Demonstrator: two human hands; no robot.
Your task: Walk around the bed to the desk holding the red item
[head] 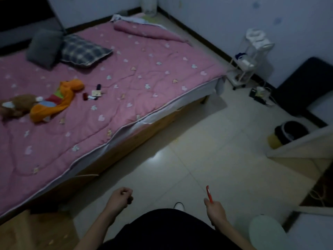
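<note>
I stand on a tiled floor beside a bed with a pink quilt (144,73). My right hand (215,209) grips a thin red stick-like object (209,193) that points up and away from me. My left hand (119,197) is curled, with something small and dark pinched at the fingertips; what it is cannot be made out. Both hands hover over the floor near the bed's lower corner. On the quilt lie an orange plush toy (59,101), a brown plush toy (16,105) and several small items (93,93).
Two pillows, one grey (44,47) and one plaid (82,50), sit at the bed's head. A white trolley rack (248,58) stands by the right wall, with a dark chair (304,83), a black-lined bin (288,132) and cables on the floor beside them. A pale round object (264,231) is at lower right.
</note>
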